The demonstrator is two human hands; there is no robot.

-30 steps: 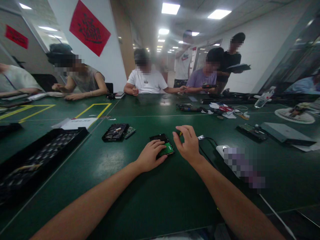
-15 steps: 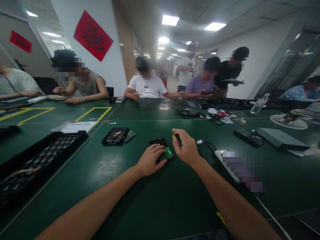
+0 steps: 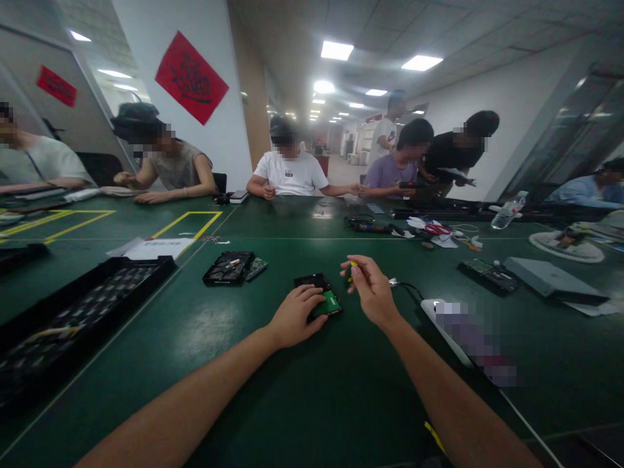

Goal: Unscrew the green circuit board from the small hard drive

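My left hand (image 3: 295, 317) lies over a black hard drive with a green circuit board (image 3: 331, 303), fingers across its top and thumb at its near edge. Just to the right, my right hand (image 3: 375, 294) is raised, thumb and fingers closed round a small yellow-and-black tool (image 3: 353, 264). Most of that tool is hidden by the fingers, so its exact kind does not show. Left of the drive sits an opened black drive casing (image 3: 228, 268), with a loose circuit board (image 3: 257, 268) beside it.
A long black tray (image 3: 97, 312) stands at left. To the right are a white power strip or case, partly blurred (image 3: 446, 331), another drive (image 3: 489, 276), a grey box (image 3: 553, 279) and a plastic bottle (image 3: 509, 211). Several people sit or stand across the green table (image 3: 273, 416).
My right hand has turned, showing more of the yellow tool, and its fingers have shifted. My left hand stays on the hard drive. The whole view has moved slightly.
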